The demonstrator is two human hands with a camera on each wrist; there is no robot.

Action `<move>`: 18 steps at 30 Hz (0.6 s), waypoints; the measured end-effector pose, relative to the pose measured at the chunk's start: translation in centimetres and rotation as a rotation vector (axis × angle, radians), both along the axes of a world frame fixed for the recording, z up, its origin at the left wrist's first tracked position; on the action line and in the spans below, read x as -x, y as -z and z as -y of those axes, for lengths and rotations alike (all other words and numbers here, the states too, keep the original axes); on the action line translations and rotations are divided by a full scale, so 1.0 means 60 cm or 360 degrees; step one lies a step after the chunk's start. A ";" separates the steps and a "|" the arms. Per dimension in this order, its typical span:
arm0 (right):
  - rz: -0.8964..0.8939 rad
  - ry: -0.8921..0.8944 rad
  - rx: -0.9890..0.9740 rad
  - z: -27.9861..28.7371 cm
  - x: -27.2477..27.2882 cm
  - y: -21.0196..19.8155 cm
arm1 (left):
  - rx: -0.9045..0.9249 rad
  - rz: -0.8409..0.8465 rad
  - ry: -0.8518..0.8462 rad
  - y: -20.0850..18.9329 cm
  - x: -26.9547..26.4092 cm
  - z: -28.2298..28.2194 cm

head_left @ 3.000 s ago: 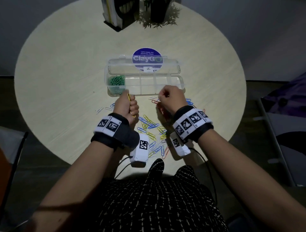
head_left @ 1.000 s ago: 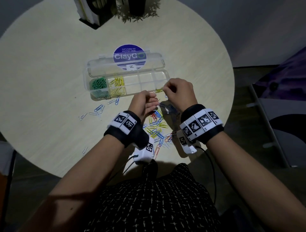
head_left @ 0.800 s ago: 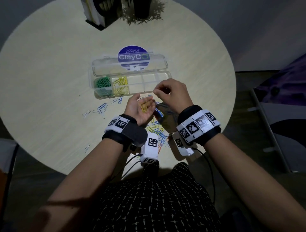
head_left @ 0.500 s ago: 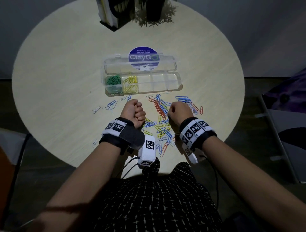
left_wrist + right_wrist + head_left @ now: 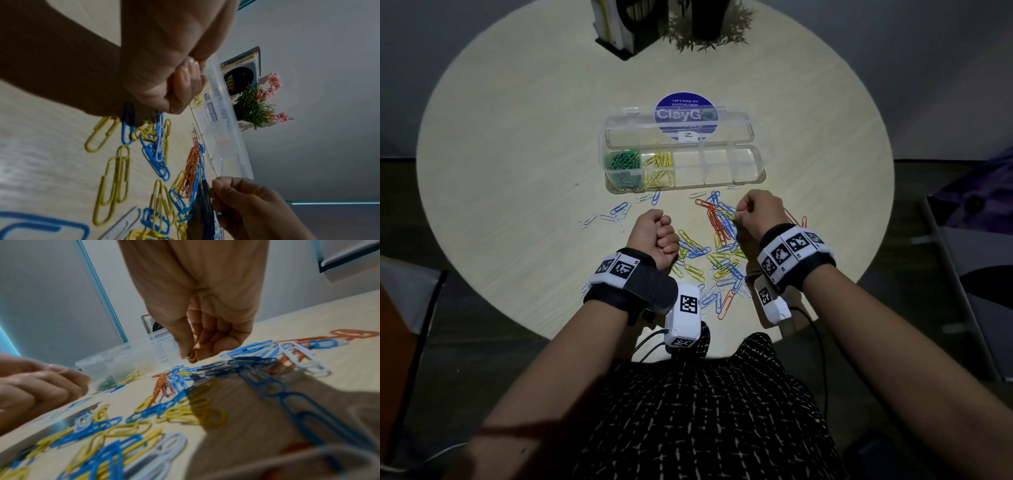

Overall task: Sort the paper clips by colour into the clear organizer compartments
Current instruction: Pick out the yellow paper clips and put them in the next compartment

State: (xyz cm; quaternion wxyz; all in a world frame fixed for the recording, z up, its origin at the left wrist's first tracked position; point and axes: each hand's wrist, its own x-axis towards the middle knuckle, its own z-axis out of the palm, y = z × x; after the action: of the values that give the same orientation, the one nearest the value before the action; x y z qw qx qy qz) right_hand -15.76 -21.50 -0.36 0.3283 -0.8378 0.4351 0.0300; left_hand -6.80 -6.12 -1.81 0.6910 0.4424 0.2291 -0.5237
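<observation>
Head view: round wooden table [image 5: 517,144], bare toward its left and right edges; clear plastic organizer [image 5: 753,171] at centre, lid open. Loose wire paper clips [image 5: 722,260] at the near edge. Left hand [image 5: 654,236] clenched, contents unseen. Right wrist view alone shows right hand [image 5: 205,331] pinching a yellow clip [image 5: 193,355].

The clear organizer [image 5: 722,178] lies open on the far half of the tabletop [image 5: 517,171], its lid [image 5: 678,132] folded back flat. Its leftmost compartment holds green clips [image 5: 622,163]; the next one to the right holds yellow clips [image 5: 659,168]. Near it, loose paper clips [image 5: 709,253], blue, yellow, orange and white, lie scattered in a tangle, with a few more [image 5: 616,212] strewn to the left.
</observation>
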 end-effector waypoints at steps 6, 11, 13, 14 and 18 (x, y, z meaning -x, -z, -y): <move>-0.0210 -0.0121 0.0179 -0.013 -0.019 0.024 | -0.0009 0.0004 0.0002 0.002 0.000 -0.005; -0.0300 -0.0186 0.0210 -0.017 -0.018 0.020 | -0.0051 0.0005 -0.0026 0.001 0.003 -0.008; -0.0251 -0.0168 0.0189 -0.016 -0.012 0.019 | -0.0075 0.0021 -0.0050 0.000 0.005 -0.005; -0.0201 -0.0143 0.0166 -0.016 -0.008 0.017 | -0.0082 0.0031 -0.0060 0.000 0.007 -0.003; 0.0051 -0.0061 0.0074 -0.028 0.008 -0.007 | -0.0059 0.0036 -0.0146 -0.002 0.018 0.006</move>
State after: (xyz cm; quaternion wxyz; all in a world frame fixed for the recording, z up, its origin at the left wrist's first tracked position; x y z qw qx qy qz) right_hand -16.23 -19.84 0.08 0.3149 -0.8538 0.4144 0.0127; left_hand -7.85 -6.47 -1.70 0.7085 0.4501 0.2511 -0.4820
